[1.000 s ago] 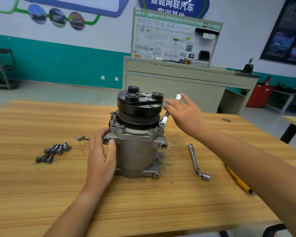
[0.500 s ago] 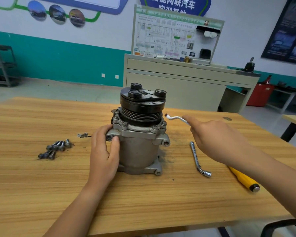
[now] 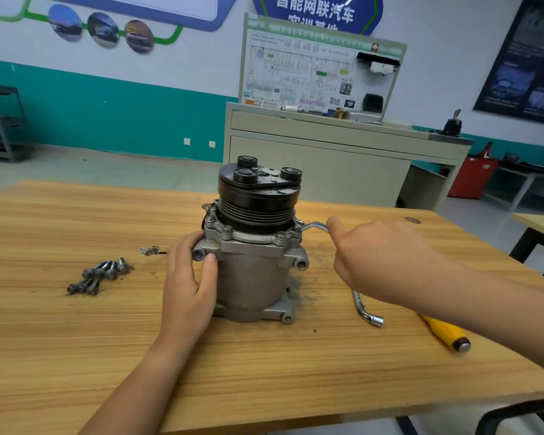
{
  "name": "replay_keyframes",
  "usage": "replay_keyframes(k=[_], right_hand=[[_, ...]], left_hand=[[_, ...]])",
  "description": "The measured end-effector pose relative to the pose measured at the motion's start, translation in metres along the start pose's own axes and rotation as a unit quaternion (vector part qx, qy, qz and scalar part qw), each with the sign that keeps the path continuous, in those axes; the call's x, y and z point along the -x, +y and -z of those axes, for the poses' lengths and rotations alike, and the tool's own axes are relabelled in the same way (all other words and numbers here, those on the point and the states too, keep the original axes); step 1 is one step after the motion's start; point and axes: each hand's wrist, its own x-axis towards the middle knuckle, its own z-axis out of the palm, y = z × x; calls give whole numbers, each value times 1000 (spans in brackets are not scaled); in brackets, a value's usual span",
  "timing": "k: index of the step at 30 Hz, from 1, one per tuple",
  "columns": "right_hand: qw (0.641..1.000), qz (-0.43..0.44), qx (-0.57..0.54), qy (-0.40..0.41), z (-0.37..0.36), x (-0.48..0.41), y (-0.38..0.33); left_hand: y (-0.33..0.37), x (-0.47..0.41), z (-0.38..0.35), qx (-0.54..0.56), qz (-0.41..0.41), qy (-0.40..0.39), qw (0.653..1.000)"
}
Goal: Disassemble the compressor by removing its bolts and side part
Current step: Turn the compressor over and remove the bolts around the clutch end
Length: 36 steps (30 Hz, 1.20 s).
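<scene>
A grey metal compressor (image 3: 252,277) stands upright on the wooden table (image 3: 76,356), with a black pulley (image 3: 258,199) on top. My left hand (image 3: 187,284) grips its left side just under the bolted flange (image 3: 248,240). My right hand (image 3: 377,259) holds a small silver wrench (image 3: 311,227) whose ring end sits on a flange bolt at the compressor's right. Several removed bolts (image 3: 99,276) lie in a heap on the table to the left.
A bent socket wrench (image 3: 366,310) and a yellow-handled screwdriver (image 3: 445,335) lie on the table right of the compressor, under my right forearm. A small connector clip (image 3: 150,251) lies left of it. A beige training bench (image 3: 343,152) stands behind the table.
My right hand lifted the small wrench off the flange, swung it back, and now has its ring end on the right flange bolt again. My left hand kept its grip.
</scene>
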Motion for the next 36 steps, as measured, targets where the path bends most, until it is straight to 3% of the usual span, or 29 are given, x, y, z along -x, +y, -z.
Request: replay_keyframes(k=[19, 23, 28, 36], right_hand=[[999, 26, 37, 10, 2, -5, -4], [1000, 23, -5, 5, 8, -7, -1], [994, 46, -79, -62, 10, -10, 17], [995, 33, 29, -89, 5, -24, 14]], left_hand=[[-5, 3, 2, 9, 1, 3, 1000], [-4, 4, 2, 14, -8, 6, 1000], [-3, 4, 1, 22, 5, 1, 1000], [-6, 2, 2, 36, -4, 5, 999]])
